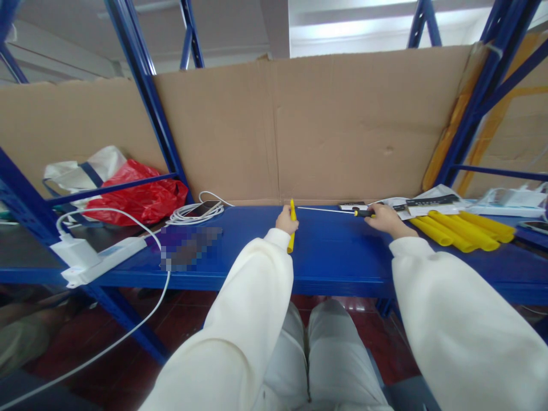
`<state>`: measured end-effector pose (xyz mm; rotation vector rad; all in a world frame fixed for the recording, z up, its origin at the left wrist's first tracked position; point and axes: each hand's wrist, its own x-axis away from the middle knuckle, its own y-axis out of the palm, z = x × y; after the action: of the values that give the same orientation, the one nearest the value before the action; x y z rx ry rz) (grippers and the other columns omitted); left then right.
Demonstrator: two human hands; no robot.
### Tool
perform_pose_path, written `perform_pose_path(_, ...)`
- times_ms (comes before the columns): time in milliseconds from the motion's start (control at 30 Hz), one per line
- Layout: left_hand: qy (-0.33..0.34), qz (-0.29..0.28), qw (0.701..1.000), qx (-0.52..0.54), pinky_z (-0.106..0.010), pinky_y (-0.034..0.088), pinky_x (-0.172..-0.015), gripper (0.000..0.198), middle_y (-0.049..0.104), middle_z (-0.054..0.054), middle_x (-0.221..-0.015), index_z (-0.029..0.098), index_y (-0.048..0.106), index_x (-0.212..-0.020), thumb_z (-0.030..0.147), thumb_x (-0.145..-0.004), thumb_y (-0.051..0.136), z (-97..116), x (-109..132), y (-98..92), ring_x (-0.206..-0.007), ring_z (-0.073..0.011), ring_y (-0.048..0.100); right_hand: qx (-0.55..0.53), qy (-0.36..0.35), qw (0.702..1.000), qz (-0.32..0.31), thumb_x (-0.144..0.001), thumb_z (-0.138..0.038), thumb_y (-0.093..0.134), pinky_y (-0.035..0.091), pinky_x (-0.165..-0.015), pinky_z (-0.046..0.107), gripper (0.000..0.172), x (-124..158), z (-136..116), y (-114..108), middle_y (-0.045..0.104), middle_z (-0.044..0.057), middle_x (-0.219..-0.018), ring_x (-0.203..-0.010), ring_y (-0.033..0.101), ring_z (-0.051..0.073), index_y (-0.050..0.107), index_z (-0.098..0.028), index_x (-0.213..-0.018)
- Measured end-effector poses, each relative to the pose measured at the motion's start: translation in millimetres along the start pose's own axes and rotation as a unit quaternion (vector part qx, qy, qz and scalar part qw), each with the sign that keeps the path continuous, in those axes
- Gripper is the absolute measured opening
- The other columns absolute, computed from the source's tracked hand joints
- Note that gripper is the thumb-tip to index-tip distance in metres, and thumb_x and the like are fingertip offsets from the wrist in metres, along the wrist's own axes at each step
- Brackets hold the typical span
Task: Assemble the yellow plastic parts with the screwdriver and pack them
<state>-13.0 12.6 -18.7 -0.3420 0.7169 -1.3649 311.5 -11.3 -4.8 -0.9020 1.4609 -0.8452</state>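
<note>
the left hand (286,221) is gripping a yellow tube (293,212) over the middle of the blue shelf (338,251). the right hand (384,219) is clasping the handle of a screwdriver (363,213), whose long shaft is pointing left toward the tube's far end; whether the two are touching, i cannot tell. more yellow tubes (456,233) are lying side by side at the right.

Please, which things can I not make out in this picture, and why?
All in the head view:
Held yellow tube: partly covered by the left grip.
Black-and-yellow handle: partly covered by the right grip.
Black label: print too small.
Pixelated patch: hides what lies there.
Flat device: cut off by the right edge.
</note>
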Motion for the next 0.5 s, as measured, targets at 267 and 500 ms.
perform_pose_path(267, 0.004, -0.014, 1.0, -0.005, -0.034, 0.063, -0.088, 0.061, 0.076, -0.009, -0.127, 0.024, 0.054, -0.135, 0.006, -0.08, 0.075, 2.3, 3.2, -3.7, -0.102, -0.0228, 0.08, -0.015, 0.012, 1.0, 0.017, -0.081, -0.03, 0.069, 0.055, -0.085, 0.041, 0.026, 2.2, 5.5, 3.2, 0.078, 0.015, -0.104, -0.101, 0.073, 0.034, 0.07, -0.021, -0.106)
perform_pose_path(500, 0.011, -0.009, 1.0, 0.002, -0.034, 0.063, -0.087, 0.064, 0.077, -0.008, -0.123, 0.026, 0.054, -0.136, 0.01, -0.079, 0.08, 0.6, 2.0, -2.5, -0.099, -0.0226, 0.081, -0.009, 0.036, 0.999, 0.002, -0.083, -0.028, 0.067, 0.055, -0.084, 0.042, 0.036, 4.4, -1.7, -4.0, 0.078, 0.017, -0.106, -0.101, 0.073, 0.036, 0.069, -0.018, -0.117)
